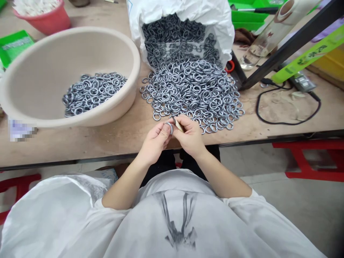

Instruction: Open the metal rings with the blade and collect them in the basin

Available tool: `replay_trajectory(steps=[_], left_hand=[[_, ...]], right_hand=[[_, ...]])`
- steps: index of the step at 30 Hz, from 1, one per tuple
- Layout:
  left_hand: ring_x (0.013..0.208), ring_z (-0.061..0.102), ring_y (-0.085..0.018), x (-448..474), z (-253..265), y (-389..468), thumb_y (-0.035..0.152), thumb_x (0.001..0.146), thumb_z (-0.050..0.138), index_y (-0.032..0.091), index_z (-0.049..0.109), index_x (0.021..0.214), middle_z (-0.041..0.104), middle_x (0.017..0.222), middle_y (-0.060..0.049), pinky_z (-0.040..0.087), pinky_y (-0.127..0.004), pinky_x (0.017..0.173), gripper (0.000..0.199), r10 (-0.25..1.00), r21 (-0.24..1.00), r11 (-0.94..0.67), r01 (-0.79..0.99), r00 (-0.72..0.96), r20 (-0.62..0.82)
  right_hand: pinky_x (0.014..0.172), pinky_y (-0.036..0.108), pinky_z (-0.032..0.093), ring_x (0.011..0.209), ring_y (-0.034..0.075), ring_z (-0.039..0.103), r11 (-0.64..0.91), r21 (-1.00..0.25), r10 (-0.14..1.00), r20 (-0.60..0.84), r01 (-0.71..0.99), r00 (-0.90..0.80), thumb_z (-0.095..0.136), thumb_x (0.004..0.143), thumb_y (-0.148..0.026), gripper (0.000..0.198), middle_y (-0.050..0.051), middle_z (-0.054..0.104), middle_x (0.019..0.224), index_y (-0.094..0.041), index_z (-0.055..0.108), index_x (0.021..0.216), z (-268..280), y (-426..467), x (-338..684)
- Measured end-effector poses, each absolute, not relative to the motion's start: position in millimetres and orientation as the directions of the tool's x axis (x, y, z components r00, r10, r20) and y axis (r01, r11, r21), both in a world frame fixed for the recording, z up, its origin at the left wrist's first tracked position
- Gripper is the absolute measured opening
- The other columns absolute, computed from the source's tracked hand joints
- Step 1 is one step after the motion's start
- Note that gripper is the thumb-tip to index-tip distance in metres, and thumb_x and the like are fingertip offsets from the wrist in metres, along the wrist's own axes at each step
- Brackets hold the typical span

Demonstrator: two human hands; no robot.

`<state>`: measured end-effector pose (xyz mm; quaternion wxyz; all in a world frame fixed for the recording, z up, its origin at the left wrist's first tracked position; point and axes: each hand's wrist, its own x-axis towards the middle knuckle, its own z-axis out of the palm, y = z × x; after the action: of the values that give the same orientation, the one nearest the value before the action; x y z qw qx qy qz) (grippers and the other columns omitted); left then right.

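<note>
Close together at the table's front edge, both my hands work in front of the pile of grey rings (193,86). Between the thumb and fingers of my left hand (155,143) is a single grey ring (170,128). My right hand (191,138) is closed around a small tool with a pale handle (178,125) and a dark tip, perhaps a trimming knife. The tip is beside the ring; whether they touch I cannot tell. The rings spill out of a white sack (215,18) lying on its side. More rings (94,93) lie inside a large beige basin (129,53) on the left.
On the right stand a dark slanted post (285,46), a clear bottle (258,50) and a looped black cable (258,107). Green trays (247,18) and a pink bowl (53,21) sit farther back. A red stool (298,161) is below at right, a white bag (53,215) at left.
</note>
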<state>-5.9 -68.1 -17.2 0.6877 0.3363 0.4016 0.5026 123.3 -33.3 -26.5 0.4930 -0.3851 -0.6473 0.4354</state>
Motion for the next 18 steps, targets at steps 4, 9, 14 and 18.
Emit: replay_trajectory(steps=[4, 9, 14, 18], left_hand=[[0.045, 0.028, -0.003, -6, -14, -69, 0.055, 0.070, 0.081, 0.017, 0.064, 0.086, 0.040, 0.057, 0.007, 0.017, -0.017, 0.038, 0.045, 0.979, 0.871, 0.198, -0.449, 0.124, -0.159], [0.043, 0.025, -0.003, -8, -18, -72, 0.057, 0.076, 0.075, 0.016, 0.058, 0.076, 0.038, 0.055, 0.007, 0.017, -0.016, 0.038, 0.044, 0.965, 0.873, 0.259, -0.413, 0.156, -0.213], [0.042, 0.025, -0.002, -8, -17, -74, 0.057, 0.080, 0.071, 0.016, 0.050, 0.068, 0.038, 0.056, 0.007, 0.019, -0.015, 0.038, 0.047, 0.963, 0.868, 0.262, -0.422, 0.177, -0.204], [0.042, 0.025, -0.002, -11, -12, -74, 0.055, 0.080, 0.071, 0.017, 0.047, 0.067, 0.036, 0.055, 0.007, 0.021, -0.014, 0.038, 0.048, 0.969, 0.857, 0.243, -0.453, 0.140, -0.201]], right_hand=[[0.082, 0.033, 0.048, 0.082, 0.016, 0.060, 0.311, -0.950, 0.890, 0.305, -0.038, -0.338, 0.063, 0.090, -0.047, 0.028, 0.002, 0.066, 0.084, -0.022, 0.076, 0.093, -27, -32, 131], [0.078, 0.031, 0.050, 0.082, 0.016, 0.061, 0.287, -0.954, 0.881, 0.299, -0.089, -0.366, 0.066, 0.086, -0.057, 0.039, 0.003, 0.067, 0.090, -0.021, 0.073, 0.099, -28, -34, 134], [0.070, 0.028, 0.046, 0.071, 0.013, 0.057, 0.281, -0.955, 0.913, 0.296, -0.093, -0.280, 0.057, 0.091, -0.060, 0.041, 0.001, 0.062, 0.077, -0.019, 0.066, 0.088, -28, -35, 132], [0.062, 0.028, 0.037, 0.062, 0.012, 0.048, 0.459, -0.883, 0.851, 0.407, 0.096, -0.331, 0.044, 0.094, -0.066, 0.054, -0.001, 0.053, 0.066, -0.019, 0.058, 0.074, -23, -38, 139]])
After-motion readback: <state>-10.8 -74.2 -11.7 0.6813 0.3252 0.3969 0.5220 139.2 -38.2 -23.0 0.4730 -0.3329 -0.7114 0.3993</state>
